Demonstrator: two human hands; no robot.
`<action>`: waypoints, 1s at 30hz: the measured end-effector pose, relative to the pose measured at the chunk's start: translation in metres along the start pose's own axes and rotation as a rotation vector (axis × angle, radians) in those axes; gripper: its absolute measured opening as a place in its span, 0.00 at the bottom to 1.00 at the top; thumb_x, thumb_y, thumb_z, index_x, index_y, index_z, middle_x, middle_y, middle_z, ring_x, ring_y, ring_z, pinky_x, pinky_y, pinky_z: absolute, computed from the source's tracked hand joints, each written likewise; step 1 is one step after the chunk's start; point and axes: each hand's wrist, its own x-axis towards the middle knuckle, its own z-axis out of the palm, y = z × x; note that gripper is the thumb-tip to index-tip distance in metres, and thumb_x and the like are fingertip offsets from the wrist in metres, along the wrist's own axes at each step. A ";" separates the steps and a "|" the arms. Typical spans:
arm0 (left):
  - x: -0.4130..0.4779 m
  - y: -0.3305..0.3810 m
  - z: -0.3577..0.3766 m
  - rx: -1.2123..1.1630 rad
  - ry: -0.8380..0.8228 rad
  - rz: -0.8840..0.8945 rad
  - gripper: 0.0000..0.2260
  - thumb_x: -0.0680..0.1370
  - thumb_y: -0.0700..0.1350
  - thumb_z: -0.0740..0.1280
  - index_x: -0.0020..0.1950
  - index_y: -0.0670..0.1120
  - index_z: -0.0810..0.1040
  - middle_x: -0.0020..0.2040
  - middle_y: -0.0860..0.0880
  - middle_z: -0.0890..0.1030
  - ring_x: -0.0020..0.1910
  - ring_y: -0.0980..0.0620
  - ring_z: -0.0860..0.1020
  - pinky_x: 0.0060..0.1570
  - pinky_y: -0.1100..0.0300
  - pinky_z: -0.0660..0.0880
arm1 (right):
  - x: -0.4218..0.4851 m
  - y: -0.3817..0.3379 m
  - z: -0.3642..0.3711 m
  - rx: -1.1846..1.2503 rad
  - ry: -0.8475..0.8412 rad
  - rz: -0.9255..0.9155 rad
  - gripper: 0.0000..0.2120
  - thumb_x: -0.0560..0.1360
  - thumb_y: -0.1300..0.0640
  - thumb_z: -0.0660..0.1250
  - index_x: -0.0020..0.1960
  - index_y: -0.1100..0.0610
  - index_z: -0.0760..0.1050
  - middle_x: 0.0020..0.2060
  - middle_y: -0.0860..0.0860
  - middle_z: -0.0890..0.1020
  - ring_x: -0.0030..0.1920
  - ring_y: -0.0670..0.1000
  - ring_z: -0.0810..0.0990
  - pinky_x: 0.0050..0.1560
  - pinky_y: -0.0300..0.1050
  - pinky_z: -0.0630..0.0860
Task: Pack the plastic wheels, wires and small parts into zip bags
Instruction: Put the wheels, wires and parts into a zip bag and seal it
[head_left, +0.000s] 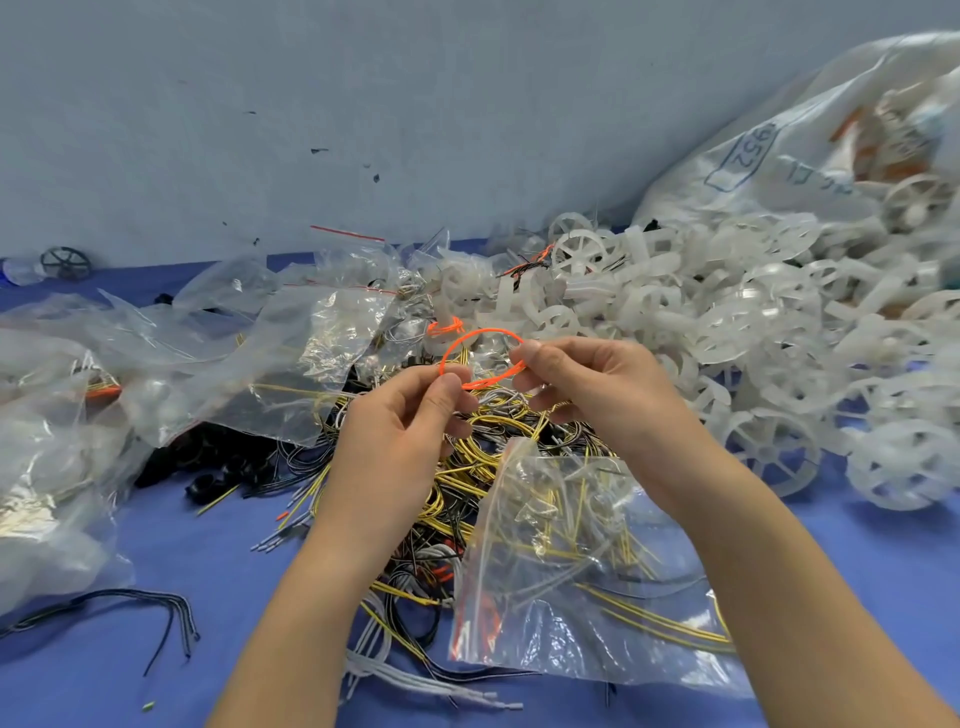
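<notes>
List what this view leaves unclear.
Head view:
- Sack print: folded and blurred, mostly unreadable.
- Wheel pile: blurred toward the right edge, uncountable.
- Orange loop: ends hidden inside left hand and right hand.
- Zip bag: right part behind forearm.

Head-worn camera — looks forward and down, close over the table (156, 545).
</notes>
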 end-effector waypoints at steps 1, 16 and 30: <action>0.000 0.000 0.000 -0.007 0.003 -0.007 0.07 0.81 0.46 0.64 0.51 0.52 0.82 0.42 0.52 0.85 0.38 0.54 0.82 0.36 0.66 0.77 | -0.001 0.000 0.000 -0.011 -0.001 0.002 0.09 0.78 0.48 0.69 0.47 0.51 0.85 0.41 0.49 0.87 0.37 0.44 0.81 0.38 0.34 0.76; 0.005 -0.004 -0.024 0.085 0.140 -0.154 0.08 0.82 0.44 0.61 0.55 0.48 0.80 0.38 0.54 0.84 0.30 0.59 0.78 0.27 0.67 0.73 | -0.007 0.010 0.004 -0.460 -0.188 -0.137 0.22 0.79 0.65 0.57 0.50 0.41 0.83 0.50 0.39 0.83 0.39 0.42 0.80 0.33 0.32 0.71; -0.005 0.000 -0.046 0.230 -0.052 -0.303 0.08 0.81 0.42 0.62 0.57 0.50 0.78 0.34 0.52 0.82 0.26 0.56 0.74 0.24 0.64 0.68 | -0.014 0.016 0.020 -0.982 -0.407 -0.336 0.24 0.73 0.68 0.61 0.39 0.39 0.79 0.61 0.41 0.77 0.61 0.48 0.69 0.65 0.51 0.66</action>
